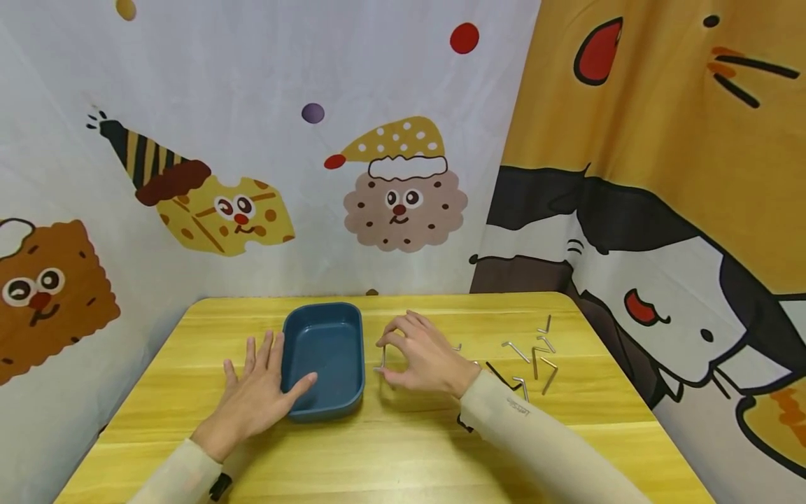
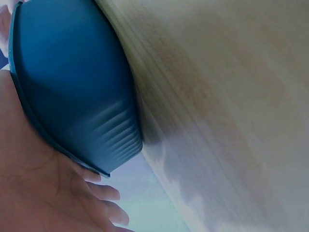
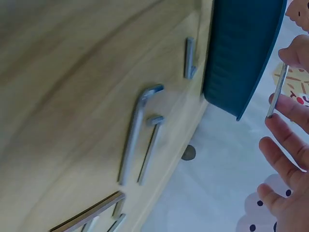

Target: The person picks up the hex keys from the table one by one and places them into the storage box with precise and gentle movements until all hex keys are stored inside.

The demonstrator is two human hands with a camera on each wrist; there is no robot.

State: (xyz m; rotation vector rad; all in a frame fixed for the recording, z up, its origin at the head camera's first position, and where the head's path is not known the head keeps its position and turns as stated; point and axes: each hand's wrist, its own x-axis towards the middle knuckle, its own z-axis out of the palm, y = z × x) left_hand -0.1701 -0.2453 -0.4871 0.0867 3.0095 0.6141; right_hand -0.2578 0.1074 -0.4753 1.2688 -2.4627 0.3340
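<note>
A dark blue rectangular tray (image 1: 363, 364) stands on the wooden table. My left hand (image 1: 255, 392) lies along its left side with fingers straight and spread, the thumb reaching over the rim. From the left wrist view, the palm is against the outer rim of the tray (image 2: 72, 77). Just right of the tray, my right hand (image 1: 422, 353) pinches a thin silver hex key (image 3: 277, 92) between thumb and fingertips. The other fingers of that hand are loosely extended. In the right wrist view the hex key is raised beside the tray wall.
Several L-shaped hex keys lie at the table's right, among them a black one (image 1: 500, 374), a silver one (image 1: 518, 351) and a bronze-toned one (image 1: 550, 376). More silver keys (image 3: 133, 135) lie nearer the tray. A printed curtain (image 1: 252, 84) hangs behind the table (image 1: 403, 462).
</note>
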